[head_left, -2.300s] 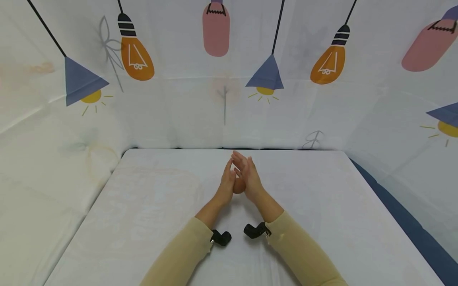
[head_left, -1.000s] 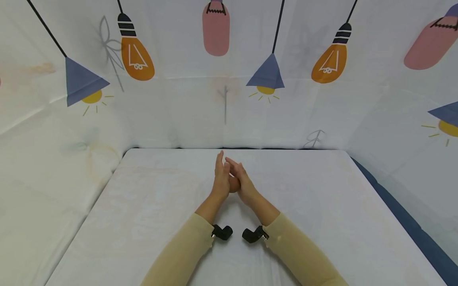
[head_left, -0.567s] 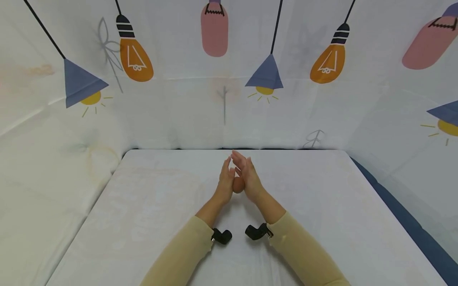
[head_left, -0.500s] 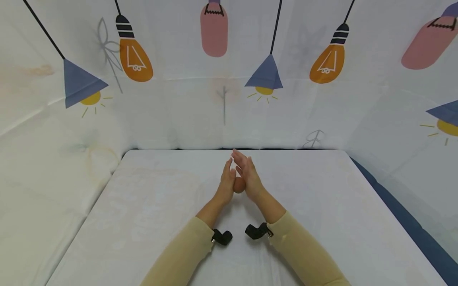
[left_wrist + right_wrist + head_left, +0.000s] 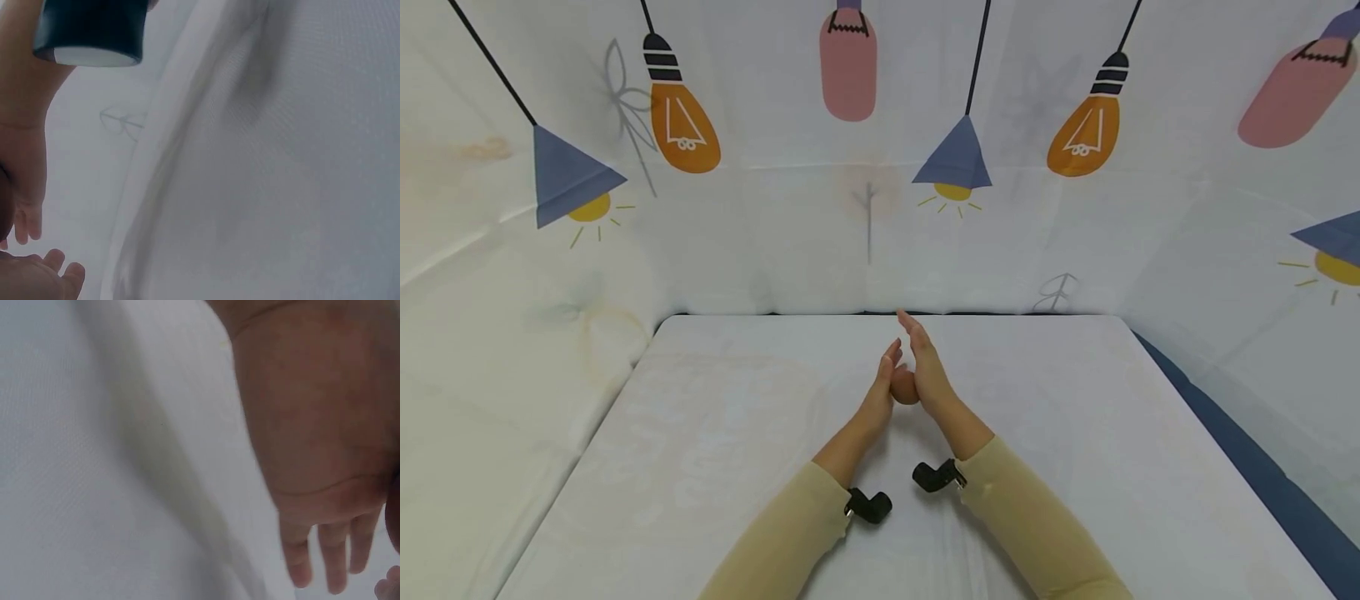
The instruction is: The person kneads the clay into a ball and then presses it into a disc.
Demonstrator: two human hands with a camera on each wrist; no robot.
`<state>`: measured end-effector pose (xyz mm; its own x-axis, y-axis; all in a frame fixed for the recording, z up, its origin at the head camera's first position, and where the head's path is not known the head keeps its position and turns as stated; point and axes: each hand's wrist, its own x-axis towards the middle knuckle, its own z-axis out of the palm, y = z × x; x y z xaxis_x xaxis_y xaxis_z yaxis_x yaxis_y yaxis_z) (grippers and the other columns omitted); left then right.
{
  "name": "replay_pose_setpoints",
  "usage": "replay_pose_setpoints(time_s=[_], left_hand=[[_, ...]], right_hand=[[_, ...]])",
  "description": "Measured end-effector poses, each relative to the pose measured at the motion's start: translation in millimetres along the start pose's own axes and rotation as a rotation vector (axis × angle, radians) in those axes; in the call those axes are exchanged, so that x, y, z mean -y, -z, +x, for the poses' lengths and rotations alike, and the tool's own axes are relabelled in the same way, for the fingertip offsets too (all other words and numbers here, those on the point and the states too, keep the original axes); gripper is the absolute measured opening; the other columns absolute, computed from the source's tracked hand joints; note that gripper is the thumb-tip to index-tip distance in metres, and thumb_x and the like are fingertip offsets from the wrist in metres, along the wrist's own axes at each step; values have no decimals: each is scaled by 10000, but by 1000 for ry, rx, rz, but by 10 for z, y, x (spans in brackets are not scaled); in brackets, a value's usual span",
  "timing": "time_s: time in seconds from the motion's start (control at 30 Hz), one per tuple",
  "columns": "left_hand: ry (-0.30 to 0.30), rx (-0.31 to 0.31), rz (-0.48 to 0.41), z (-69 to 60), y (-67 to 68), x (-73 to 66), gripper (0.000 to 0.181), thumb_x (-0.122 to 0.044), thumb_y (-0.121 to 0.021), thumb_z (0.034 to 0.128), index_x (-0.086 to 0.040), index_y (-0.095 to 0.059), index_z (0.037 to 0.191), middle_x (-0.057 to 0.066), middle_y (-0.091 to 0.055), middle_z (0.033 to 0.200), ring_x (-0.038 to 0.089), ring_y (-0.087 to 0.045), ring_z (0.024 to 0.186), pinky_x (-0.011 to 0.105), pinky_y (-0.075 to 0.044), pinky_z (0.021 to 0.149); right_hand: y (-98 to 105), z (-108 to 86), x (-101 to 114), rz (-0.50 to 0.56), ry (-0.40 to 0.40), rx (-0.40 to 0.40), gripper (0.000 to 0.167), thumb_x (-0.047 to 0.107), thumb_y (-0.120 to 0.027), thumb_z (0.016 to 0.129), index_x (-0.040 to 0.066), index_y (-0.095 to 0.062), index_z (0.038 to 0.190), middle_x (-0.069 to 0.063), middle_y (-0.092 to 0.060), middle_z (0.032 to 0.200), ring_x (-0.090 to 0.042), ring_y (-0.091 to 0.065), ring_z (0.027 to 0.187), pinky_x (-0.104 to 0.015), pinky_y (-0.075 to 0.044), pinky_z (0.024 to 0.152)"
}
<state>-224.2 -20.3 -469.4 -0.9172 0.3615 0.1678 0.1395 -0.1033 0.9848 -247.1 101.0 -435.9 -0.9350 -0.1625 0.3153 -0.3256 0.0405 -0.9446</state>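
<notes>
In the head view, a reddish-brown ball [image 5: 905, 387] sits between my two palms above the table; its material cannot be told. My left hand [image 5: 880, 390] presses it from the left, fingers fairly straight and pointing away and slightly right. Against its other side lies my right hand [image 5: 930, 375], held edge-on with straight fingers reaching farther forward than the left ones. Both wrist views catch only a dark sliver of the ball at the frame edge. The right hand's palm and fingers [image 5: 28, 222] appear in the left wrist view, and the left palm fills much of the right wrist view.
A white-covered table [image 5: 737, 467] spreads under the hands. Behind it hangs a white cloth wall [image 5: 790, 233] printed with lamps and bulbs. Each sleeved wrist carries a black camera, the left camera [image 5: 870, 506] and the right camera [image 5: 934, 477], close to each other.
The palms have slid against each other with the ball between them. Earlier the left hand reached farther forward; now the right hand is ahead and the left is drawn back.
</notes>
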Motion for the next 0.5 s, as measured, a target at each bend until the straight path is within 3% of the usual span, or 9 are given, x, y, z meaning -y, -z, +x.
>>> replay_pose_setpoints(time_s=[0.17,0.3,0.5], left_hand=[[-73,-13,-140,-16,1,-68,963,-793,-181,941,-111,-89,1614,197,-62,1657,438,-136,1493,598,-88,1185],[-109,-70,-170,5,31,-88,935,-795,-197,939,-159,-108,1619,134,-91,1668,384,-150,1501,616,-87,1175],[-145,-186,-187,58,71,-93,963,-785,-239,945,-108,-88,1614,148,-86,1668,359,-129,1514,574,-62,1195]], right_hand=[[-65,-5,-73,-64,-74,-7,547,364,-190,1096,129,-333,1569,-76,-283,1627,-272,-193,1503,-563,-100,1187],[-163,-51,-88,-56,-101,21,603,464,-215,1082,129,-317,1573,-92,-270,1631,-283,-181,1506,-584,-96,1183],[-285,-137,-56,-28,-57,83,704,589,-213,1054,133,-277,1587,-79,-233,1643,-271,-159,1510,-571,-120,1185]])
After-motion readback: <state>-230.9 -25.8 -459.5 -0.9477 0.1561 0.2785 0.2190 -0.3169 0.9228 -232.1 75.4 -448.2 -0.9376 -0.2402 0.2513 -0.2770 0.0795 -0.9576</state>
